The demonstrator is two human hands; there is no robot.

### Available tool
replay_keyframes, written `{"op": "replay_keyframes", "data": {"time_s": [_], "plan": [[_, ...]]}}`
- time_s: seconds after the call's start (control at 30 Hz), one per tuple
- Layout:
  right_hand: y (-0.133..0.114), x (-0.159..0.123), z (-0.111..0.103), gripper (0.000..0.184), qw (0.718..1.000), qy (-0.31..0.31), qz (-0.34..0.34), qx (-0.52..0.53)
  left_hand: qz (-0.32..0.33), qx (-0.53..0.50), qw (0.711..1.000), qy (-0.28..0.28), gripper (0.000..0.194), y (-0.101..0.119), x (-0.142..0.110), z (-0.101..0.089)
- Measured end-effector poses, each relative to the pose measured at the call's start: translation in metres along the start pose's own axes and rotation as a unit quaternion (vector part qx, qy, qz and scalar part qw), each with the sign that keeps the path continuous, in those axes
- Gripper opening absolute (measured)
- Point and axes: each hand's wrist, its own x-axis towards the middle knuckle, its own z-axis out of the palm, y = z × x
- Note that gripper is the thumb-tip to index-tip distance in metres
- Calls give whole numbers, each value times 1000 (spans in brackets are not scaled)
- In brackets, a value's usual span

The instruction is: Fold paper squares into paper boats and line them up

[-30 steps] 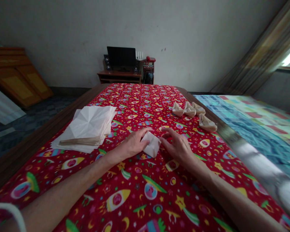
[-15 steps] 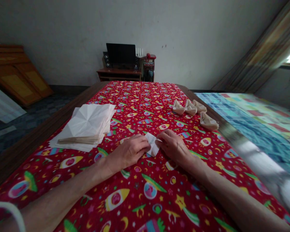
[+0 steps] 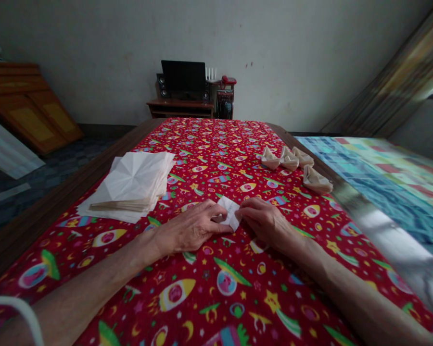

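Observation:
A small folded piece of white paper (image 3: 230,207) lies on the red patterned cloth between my hands. My left hand (image 3: 198,223) holds its left side, with the thumb along the near edge and the fingers bent over the top. At the right edge, the closed fingertips of my right hand (image 3: 265,218) pinch the paper. To the left rests a stack of creased white paper sheets (image 3: 135,175), with a bundle of narrow folded paper (image 3: 120,205) on its near side. Several folded paper shapes (image 3: 289,158) sit at the right side of the cloth.
The red cloth (image 3: 216,144) covers a long dark wooden table (image 3: 104,173). Beyond its far end stand a monitor (image 3: 184,76), speakers and a red telephone (image 3: 228,80). A bed (image 3: 378,178) is at the right, a wooden cabinet (image 3: 36,110) at the left. A white curved tube (image 3: 21,307) crosses the lower left corner.
My left thumb has slid forward along the near edge of the folded paper, and the left fingers have spread around it. The right fingers stay at its right edge. The view has shifted slightly.

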Motion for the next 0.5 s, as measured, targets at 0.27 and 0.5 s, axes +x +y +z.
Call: {"op": "replay_keyframes", "data": {"time_s": [0.27,0.5], "plan": [[-15,1,-18,22,992,-73,-61,-80,11,-60,996,63,26,-11,-2,4],[-7,-2,-16,30,991,-80,-79,-70,-4,70,996,61,18,4,-1,1]]}}
